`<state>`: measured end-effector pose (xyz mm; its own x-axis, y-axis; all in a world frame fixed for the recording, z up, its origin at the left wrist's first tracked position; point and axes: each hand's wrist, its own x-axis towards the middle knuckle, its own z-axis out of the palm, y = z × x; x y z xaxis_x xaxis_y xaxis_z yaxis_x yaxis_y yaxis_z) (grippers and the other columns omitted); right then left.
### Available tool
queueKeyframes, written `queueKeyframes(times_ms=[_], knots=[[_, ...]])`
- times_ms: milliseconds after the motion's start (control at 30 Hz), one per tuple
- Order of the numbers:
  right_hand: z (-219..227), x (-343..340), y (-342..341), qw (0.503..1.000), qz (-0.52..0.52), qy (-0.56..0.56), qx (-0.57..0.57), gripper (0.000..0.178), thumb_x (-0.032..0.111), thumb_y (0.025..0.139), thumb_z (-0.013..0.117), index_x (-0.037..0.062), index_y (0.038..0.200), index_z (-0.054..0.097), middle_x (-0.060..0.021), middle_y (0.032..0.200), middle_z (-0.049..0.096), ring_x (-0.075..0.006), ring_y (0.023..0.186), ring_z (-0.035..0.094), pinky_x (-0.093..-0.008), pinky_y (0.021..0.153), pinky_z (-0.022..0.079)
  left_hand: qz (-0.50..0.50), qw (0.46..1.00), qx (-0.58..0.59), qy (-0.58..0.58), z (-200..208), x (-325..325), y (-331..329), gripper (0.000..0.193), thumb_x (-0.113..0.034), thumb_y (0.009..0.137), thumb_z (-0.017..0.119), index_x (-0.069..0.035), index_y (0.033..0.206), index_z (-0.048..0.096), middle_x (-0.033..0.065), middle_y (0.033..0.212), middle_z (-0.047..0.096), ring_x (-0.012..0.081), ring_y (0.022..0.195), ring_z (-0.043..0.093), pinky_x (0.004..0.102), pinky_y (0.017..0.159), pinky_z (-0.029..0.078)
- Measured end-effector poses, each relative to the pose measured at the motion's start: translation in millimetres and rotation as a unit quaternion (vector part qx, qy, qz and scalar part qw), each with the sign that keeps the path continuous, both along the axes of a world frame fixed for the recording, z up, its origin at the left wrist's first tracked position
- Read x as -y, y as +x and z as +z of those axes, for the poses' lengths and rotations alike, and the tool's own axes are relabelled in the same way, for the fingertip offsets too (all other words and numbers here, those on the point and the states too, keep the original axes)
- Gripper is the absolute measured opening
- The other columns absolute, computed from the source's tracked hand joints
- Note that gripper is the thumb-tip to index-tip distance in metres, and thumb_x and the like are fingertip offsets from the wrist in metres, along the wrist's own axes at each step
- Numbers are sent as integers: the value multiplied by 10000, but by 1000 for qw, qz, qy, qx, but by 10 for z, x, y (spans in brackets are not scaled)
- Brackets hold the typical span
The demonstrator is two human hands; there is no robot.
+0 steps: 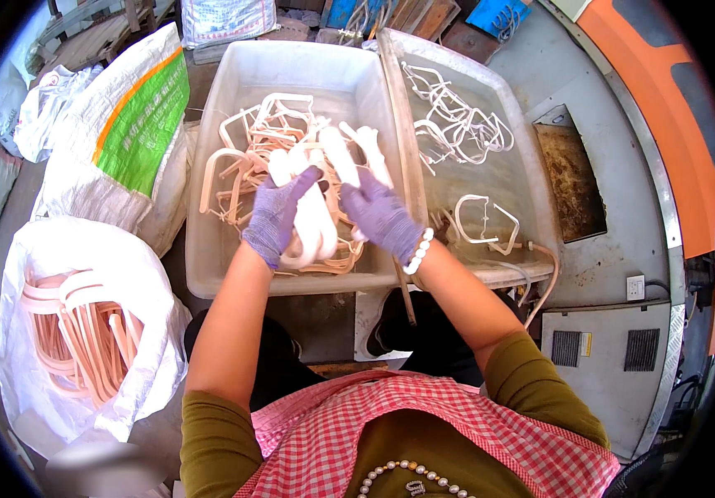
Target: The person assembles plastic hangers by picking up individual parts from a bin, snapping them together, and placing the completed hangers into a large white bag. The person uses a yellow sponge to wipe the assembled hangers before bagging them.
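Workshop floor space around you is taken up by a grey-panelled machine with an orange upper section [648,124] on your right and a green-and-white woven sack [83,183] on your left. Progress, as judged from where pieces lie: partial. A stack of pale pink curved plastic strips [92,332] already sits in the white plastic bag [170,319]; a tangle of loose curved strips [241,162] remains in the near plastic tub [208,278], and several white bent frames [473,133] lie in the adjoining tub [536,178]. Your gloved left hand [283,212] is closed, thumb over a pale strip bundle [314,220], which hangs between your hands above the tangle. Your gloved right hand [382,212] is partly curled, just beside the bundle and against the pale upright strips [337,155]; glare and blur prevent confirming its grip.
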<state>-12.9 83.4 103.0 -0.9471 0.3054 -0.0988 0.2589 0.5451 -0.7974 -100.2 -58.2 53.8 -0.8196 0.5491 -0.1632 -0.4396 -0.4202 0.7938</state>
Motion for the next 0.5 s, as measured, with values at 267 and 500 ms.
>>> queueKeyframes(times_ms=[267, 500], knots=[[-49, 128, -24, 978, 115, 177, -2, 317, 291, 939, 467, 11, 1086, 486, -278, 924, 609, -417, 863, 607, -482, 730, 476, -27, 997, 40, 60, 130, 131, 68, 318, -120, 852, 668, -33, 1142, 570, 53, 1030, 634, 150, 935, 621, 293, 811, 504], [152, -138, -145, 989, 68, -128, 42, 348, 293, 935, 525, 24, 1152, 565, -176, 907, 646, -365, 838, 629, -413, 772, 503, -15, 998, -1, 62, 206, 213, 48, 335, -78, 825, 682, -54, 1141, 571, 49, 1004, 630, 152, 917, 621, 304, 791, 513]])
